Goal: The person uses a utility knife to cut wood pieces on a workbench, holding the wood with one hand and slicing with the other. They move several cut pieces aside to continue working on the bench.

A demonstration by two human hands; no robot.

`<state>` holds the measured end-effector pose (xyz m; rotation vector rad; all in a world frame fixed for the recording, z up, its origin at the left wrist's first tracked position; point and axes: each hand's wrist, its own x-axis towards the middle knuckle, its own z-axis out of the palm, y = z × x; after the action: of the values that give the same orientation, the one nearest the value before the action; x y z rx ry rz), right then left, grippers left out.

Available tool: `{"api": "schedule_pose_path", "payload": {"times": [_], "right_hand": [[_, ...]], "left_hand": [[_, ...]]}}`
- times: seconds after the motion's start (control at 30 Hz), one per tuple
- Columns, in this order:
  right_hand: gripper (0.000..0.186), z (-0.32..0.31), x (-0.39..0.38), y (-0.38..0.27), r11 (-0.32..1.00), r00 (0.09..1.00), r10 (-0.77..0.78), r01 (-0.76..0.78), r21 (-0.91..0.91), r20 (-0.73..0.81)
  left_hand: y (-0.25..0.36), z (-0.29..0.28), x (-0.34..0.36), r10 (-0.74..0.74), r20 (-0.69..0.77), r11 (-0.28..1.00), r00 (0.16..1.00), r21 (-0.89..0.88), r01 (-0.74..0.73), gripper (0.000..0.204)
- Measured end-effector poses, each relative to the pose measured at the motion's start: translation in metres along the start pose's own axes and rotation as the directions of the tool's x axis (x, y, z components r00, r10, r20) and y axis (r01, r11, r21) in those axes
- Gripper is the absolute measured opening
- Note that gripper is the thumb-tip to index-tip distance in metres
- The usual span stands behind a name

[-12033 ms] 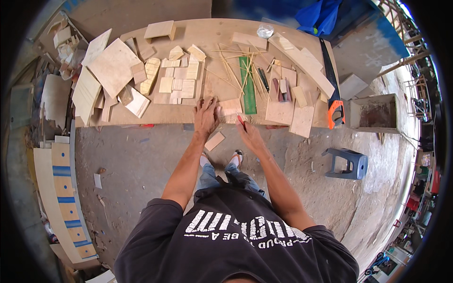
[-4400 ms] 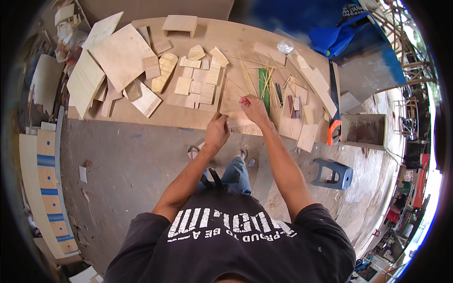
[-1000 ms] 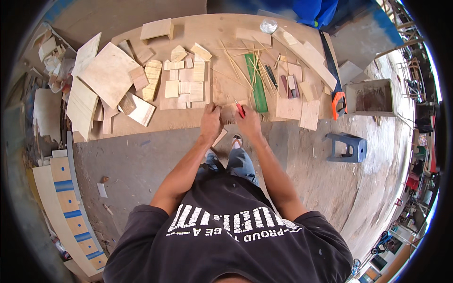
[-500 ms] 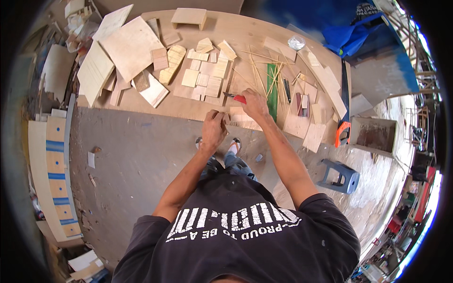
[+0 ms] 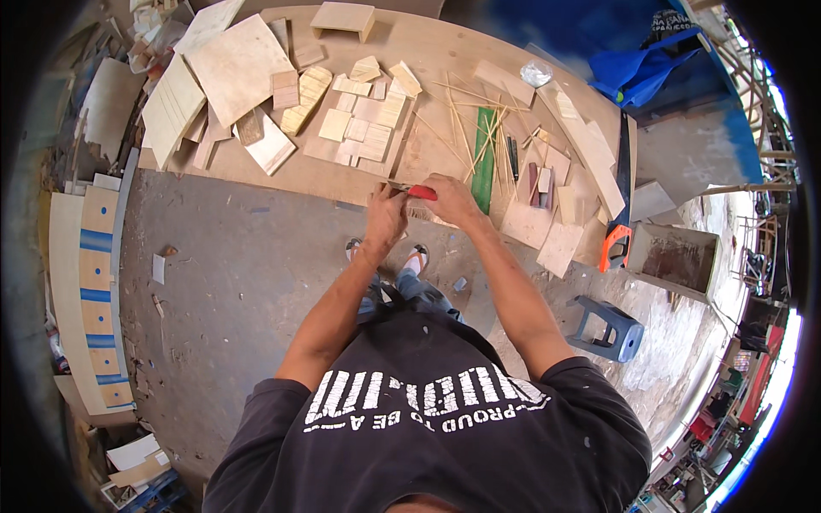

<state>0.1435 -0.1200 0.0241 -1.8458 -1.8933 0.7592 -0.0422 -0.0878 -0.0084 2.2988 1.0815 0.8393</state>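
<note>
Red-handled tool [image 5: 422,192] at middle near edge of surface [image 5: 428,53].
Right hand [image 5: 450,198]: fingers closed on it; left hand [image 5: 386,217]: fingers curled beside its tip, hold unclear. Judged best: light, short strokes, left fingertips off the tip's path.

Pale plywood with a matt, sawn-looking face makes up the workbench [image 5: 436,47]. On it, a large square panel [image 5: 239,73] is smooth, unvarnished wood, and the small blocks [image 5: 334,124] show bare, striped grain. Thin sticks [image 5: 456,120] look like raw wood or bamboo. The slim tool [image 5: 422,192] has a smooth red handle that looks plastic. A saw [image 5: 615,248] pairs an orange plastic-looking grip with dark metal. Crumpled clear plastic [image 5: 536,73] shines. The stool [image 5: 609,329] is smooth blue-grey plastic; the floor [image 5: 222,299] is rough, dull concrete. The T-shirt [image 5: 428,453] is matt black cloth with cracked white print.
</note>
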Motion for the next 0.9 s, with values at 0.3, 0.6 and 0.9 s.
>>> {"api": "schedule_pose_path", "payload": {"times": [0.3,0.6,0.9], "right_hand": [[0.020,-0.002,-0.031,0.023,0.902,0.923,0.277,-0.154,0.403,-0.267],[0.021,0.019,-0.066,-0.037,0.532,0.833,0.547,-0.269,0.803,-0.083],[0.024,0.006,-0.041,0.011,0.965,0.887,0.262,-0.230,0.129,-0.379]], "left_hand": [[0.011,-0.012,0.000,-0.056,0.077,0.993,0.995,0.109,0.048,0.013],[0.063,0.014,-0.022,-0.590,0.311,0.432,0.745,-0.658,0.617,0.011],[0.030,0.009,0.002,-0.186,-0.023,0.967,0.982,-0.179,0.179,0.011]]}}
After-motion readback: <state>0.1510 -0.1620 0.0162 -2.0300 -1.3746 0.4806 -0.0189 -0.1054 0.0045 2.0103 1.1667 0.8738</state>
